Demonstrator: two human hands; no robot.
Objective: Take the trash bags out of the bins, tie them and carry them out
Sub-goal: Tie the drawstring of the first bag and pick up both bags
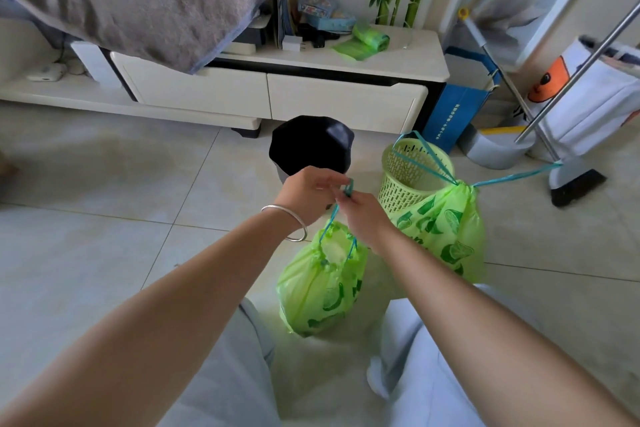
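Observation:
A small green trash bag [320, 282] sits on the floor between my knees, its mouth partly cinched. My left hand [310, 196] and my right hand [363, 218] both pinch its blue drawstring [347, 189] above the bag. A second green trash bag [446, 225], drawn shut, stands to the right with its blue strings trailing over a green lattice bin [405, 177]. Beyond my hands a dark round bin [311, 144] stands open.
A cream TV cabinet [270, 94] runs along the back, with a roll of green bags [369, 38] on top. A blue paper bag [453, 111], a dustpan [495, 149] and a broom [575, 184] stand at the right. Tiled floor lies open to the left.

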